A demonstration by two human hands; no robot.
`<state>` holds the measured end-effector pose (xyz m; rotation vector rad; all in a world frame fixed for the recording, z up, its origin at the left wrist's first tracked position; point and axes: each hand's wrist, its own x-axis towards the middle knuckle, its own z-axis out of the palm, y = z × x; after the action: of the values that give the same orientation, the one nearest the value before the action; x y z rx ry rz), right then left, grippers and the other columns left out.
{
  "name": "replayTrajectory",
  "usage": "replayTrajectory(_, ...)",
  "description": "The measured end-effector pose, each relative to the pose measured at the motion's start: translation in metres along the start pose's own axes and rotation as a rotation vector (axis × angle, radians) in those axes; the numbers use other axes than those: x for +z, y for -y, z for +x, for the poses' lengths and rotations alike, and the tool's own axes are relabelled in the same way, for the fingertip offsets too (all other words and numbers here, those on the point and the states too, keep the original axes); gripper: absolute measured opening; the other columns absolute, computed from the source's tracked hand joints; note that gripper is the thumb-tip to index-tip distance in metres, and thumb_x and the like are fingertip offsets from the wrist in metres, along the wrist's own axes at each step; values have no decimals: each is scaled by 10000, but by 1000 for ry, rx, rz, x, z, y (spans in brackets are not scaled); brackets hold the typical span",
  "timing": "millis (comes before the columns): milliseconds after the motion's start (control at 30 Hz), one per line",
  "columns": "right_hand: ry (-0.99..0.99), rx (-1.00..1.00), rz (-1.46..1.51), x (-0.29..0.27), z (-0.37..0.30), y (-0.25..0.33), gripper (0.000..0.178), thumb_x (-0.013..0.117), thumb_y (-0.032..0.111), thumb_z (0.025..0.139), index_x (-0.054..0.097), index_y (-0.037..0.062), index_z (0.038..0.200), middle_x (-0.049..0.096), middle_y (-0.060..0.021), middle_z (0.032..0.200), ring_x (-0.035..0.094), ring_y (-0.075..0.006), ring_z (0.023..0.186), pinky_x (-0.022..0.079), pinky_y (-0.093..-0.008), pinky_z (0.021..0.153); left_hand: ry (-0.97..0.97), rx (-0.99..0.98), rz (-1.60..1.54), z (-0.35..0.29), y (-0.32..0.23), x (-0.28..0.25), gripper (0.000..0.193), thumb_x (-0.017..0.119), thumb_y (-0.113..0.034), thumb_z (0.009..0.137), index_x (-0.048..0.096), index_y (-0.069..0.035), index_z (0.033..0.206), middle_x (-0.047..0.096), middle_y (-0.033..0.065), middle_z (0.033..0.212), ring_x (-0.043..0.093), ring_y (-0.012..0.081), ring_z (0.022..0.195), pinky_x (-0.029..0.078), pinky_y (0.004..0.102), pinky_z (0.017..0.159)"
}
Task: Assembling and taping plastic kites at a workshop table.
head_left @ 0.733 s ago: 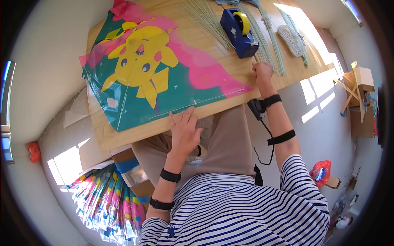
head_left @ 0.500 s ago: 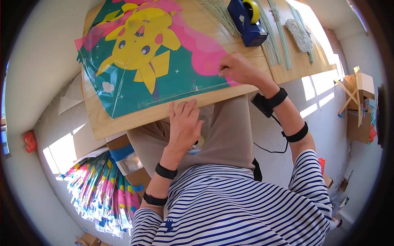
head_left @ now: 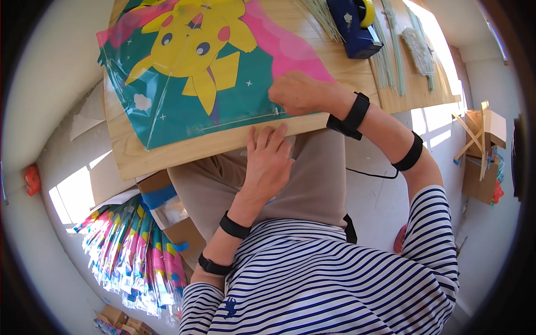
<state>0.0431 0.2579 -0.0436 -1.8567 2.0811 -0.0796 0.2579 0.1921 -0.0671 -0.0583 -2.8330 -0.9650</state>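
Observation:
A glossy plastic sheet [head_left: 184,111], printed green, pink and yellow with a cartoon character, lies on the wooden table and appears upside down to me. A thin pale strip [head_left: 240,122] runs along its near edge. My right hand [head_left: 296,94] is closed in a fist over the sheet's near right part, knuckles up; whatever its fingers hold is hidden beneath. Below and left of it, my left hand [head_left: 269,159] rests its outstretched fingertips at the table's front edge, close to the sheet. The left hand holds nothing visible.
A blue tape dispenser [head_left: 357,33] with yellow tape stands at the back right. Beside it lie bundles of thin pale rods [head_left: 385,61] and a clear container [head_left: 417,51]. Many folded printed sheets in clear wrap [head_left: 134,251] hang low on the left, next to a cardboard box [head_left: 153,184].
My right hand has moved left along the sheet's near edge, still closed. My left hand has shifted right along the table's front edge. The whole view has moved slightly.

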Motion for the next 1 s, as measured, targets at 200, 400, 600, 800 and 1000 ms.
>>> replayTrajectory(200, 17, -19, -5, 5, 4, -3, 88, 664, 55, 702, 703, 12, 769, 702, -199, 828, 681, -416, 783, 541, -497, 652, -18, 4, -16, 6, 2, 3, 367, 782, -107, 709, 630, -16, 1030, 509, 131, 1428, 456, 366, 1284, 296, 605, 1127)
replayTrajectory(400, 43, -3, 5, 5, 6, -1, 52, 628, 50, 699, 652, 8, 718, 670, -190, 767, 646, -412, 764, 486, -495, 655, -13, 1, -9, 9, 5, 4, 383, 779, -118, 709, 629, -10, 1044, 502, 134, 1428, 447, 377, 1285, 307, 605, 1121)
replayTrajectory(600, 71, 8, -9, 6, 8, -1, 67, 636, 47, 693, 665, 2, 733, 673, -195, 774, 654, -412, 779, 493, -496, 661, -15, 6, 13, 13, 7, 8, 393, 777, -130, 711, 630, -6, 1054, 511, 140, 1413, 459, 374, 1258, 315, 610, 1114)
replayTrajectory(800, 19, -1, -15, 8, 7, -2, 83, 655, 65, 689, 673, -6, 728, 678, -207, 782, 663, -411, 765, 503, -490, 642, -12, 4, 61, 15, 7, 12, 405, 782, -144, 711, 630, -13, 1063, 518, 139, 1407, 472, 362, 1237, 299, 631, 1116)
replayTrajectory(1000, 40, 55, -107, 3, 12, -2, 86, 660, 85, 699, 684, 10, 733, 686, -189, 784, 678, -390, 754, 512, -459, 612, -13, 19, 117, 17, 6, 14, 423, 792, -167, 695, 623, -29, 1058, 530, 136, 1396, 489, 336, 1213, 259, 673, 1125)
